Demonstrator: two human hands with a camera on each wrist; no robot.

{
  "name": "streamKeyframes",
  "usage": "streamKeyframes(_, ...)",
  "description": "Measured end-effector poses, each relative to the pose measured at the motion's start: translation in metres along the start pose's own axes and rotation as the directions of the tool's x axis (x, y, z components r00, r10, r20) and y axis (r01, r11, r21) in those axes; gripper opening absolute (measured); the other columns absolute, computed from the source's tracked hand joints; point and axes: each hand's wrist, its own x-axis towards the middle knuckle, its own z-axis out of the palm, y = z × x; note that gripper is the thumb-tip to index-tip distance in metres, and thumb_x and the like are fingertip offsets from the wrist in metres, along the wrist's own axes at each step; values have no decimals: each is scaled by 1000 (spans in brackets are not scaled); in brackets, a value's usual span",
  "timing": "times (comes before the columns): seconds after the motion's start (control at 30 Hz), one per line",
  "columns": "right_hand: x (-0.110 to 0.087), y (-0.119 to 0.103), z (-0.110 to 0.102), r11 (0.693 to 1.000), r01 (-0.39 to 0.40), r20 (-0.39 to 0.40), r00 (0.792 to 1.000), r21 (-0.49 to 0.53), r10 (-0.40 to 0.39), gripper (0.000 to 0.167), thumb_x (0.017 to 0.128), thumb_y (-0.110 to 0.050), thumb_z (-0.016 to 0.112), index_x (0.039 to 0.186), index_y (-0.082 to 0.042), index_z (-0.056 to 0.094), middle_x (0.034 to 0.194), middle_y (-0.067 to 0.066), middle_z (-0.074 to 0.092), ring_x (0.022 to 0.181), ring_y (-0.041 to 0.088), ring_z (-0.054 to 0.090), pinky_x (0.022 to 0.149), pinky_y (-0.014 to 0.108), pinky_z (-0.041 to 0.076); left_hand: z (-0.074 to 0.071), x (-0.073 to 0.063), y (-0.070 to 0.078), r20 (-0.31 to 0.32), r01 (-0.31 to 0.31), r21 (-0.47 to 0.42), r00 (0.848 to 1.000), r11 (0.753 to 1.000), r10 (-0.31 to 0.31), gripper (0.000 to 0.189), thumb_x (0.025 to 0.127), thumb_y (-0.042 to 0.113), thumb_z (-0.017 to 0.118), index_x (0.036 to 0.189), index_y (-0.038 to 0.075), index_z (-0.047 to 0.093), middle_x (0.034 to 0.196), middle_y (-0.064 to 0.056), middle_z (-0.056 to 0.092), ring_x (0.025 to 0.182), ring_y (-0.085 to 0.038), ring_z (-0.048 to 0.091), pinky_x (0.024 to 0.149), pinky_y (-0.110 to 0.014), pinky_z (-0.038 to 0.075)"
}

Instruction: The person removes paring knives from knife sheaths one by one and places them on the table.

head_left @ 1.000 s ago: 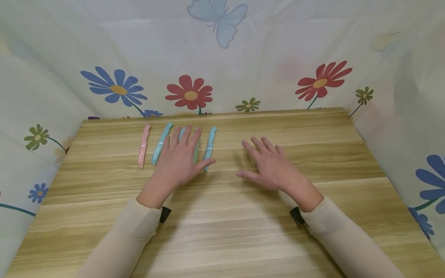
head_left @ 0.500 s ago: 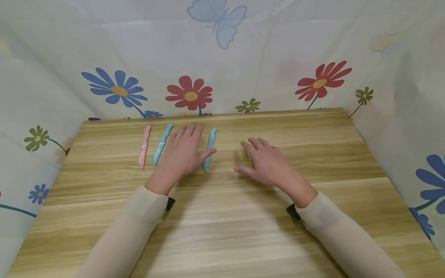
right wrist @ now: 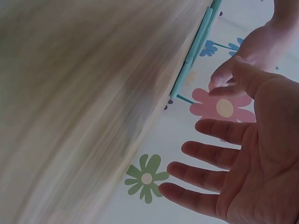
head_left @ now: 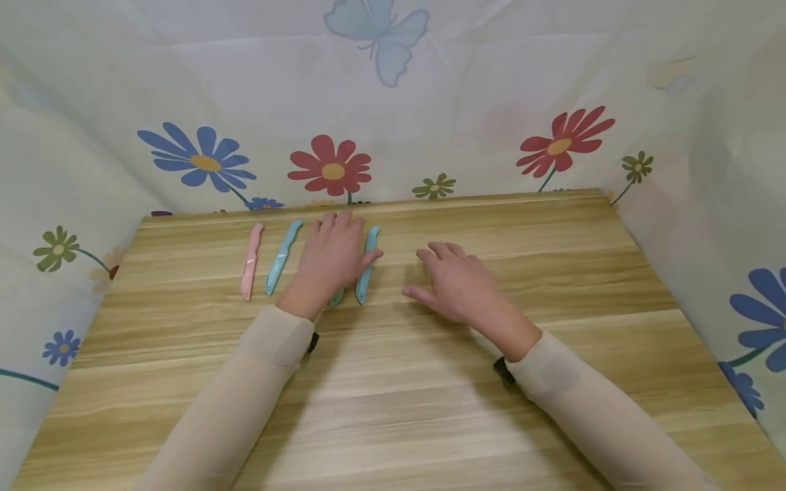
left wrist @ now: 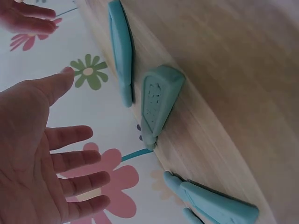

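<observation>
A row of sheathed paring knives lies along the back left of the table. At its left end is a pink knife (head_left: 252,262), with a light blue knife (head_left: 284,258) beside it. My left hand (head_left: 330,262) hovers over the middle of the row, palm down, holding nothing. Below its wrist only the tip of a green knife (head_left: 336,297) shows; the left wrist view shows this green knife (left wrist: 159,102) more fully. Another light blue knife (head_left: 367,273) lies under the left thumb, apart from it in the left wrist view. My right hand (head_left: 460,283) hangs over the table to the right, fingers extended, holding nothing.
The wood-grain table (head_left: 393,409) ends at a back edge against a white flowered cloth (head_left: 467,102). That cloth also rises along the left and right sides. Both forearms in pale sleeves (head_left: 215,402) reach in from the near edge.
My left hand has moved forward and a little right over the row, uncovering the green knife's tip. My right hand has drifted slightly left. The knives lie where they were.
</observation>
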Motion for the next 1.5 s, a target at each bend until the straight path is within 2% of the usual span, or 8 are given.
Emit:
streamKeyframes(0.13, 3, -4, 3, 1000, -5, -9, 1000, -12, 5, 80, 99, -68, 62, 154, -10, 55, 158, 17, 49, 146, 39, 45, 107, 62, 47, 3, 9, 0, -8, -4, 24, 1000, 1000, 4, 65, 99, 60, 68, 131, 4, 67, 134, -17, 59, 128, -42, 50, 106, -59, 44)
streamKeyframes(0.27, 6, -7, 6, 999, -6, -18, 1000, -33, 5, 78, 99, -67, 62, 152, -10, 57, 156, 17, 52, 145, 38, 47, 105, 60, 50, 6, 19, -1, 4, 6, 10, 1000, 1000, -6, 57, 99, 55, 70, 123, 3, 69, 131, -17, 61, 126, -41, 51, 105, -60, 44)
streamKeyframes(0.5, 8, -14, 7, 999, -11, -13, 1000, -43, 11, 76, 99, -66, 63, 151, -11, 58, 155, 16, 52, 144, 38, 47, 105, 59, 49, 12, 36, 1, 65, 48, -2, 997, 999, -47, 55, 101, 54, 67, 123, 4, 70, 139, -17, 57, 138, -43, 44, 114, -63, 35)
streamKeyframes(0.8, 12, -18, 9, 999, -17, 5, 1000, -49, 17, 77, 98, -68, 62, 151, -12, 58, 156, 15, 52, 144, 38, 47, 107, 60, 47, 22, 55, 4, 89, 74, 22, 993, 997, -76, 51, 102, 51, 66, 117, 3, 74, 138, -19, 56, 139, -45, 43, 118, -67, 25)
streamKeyframes(0.9, 12, -18, 9, 999, -16, 3, 1000, -49, 17, 77, 98, -68, 62, 150, -11, 58, 156, 15, 52, 144, 38, 47, 107, 60, 47, 24, 60, 4, 105, 81, 23, 991, 996, -83, 51, 102, 51, 66, 118, 3, 74, 137, -19, 56, 139, -46, 42, 118, -67, 25)
streamKeyframes(1.13, 14, -21, 7, 998, -1, -7, 1000, -60, 1, 77, 99, -68, 62, 150, -11, 59, 155, 15, 53, 143, 38, 48, 105, 59, 49, 26, 64, 4, 101, 70, 15, 992, 997, -71, 49, 103, 46, 68, 119, -1, 73, 129, -20, 58, 131, -44, 48, 114, -59, 37)
streamKeyframes(1.3, 16, -23, 7, 998, 7, -4, 1000, -67, -7, 76, 99, -68, 61, 150, -12, 59, 155, 14, 53, 143, 36, 48, 105, 58, 49, 27, 65, 6, 93, 66, 21, 993, 998, -67, 45, 103, 43, 67, 114, 0, 74, 126, -19, 60, 128, -43, 50, 112, -59, 38)
streamKeyframes(1.5, 19, -27, 8, 998, 20, 13, 1000, -66, -19, 75, 99, -67, 62, 149, -11, 59, 155, 14, 53, 143, 36, 48, 106, 58, 49, 25, 67, 6, 127, 95, 26, 987, 995, -98, 43, 105, 42, 63, 116, 1, 73, 127, -19, 62, 126, -42, 52, 112, -58, 38)
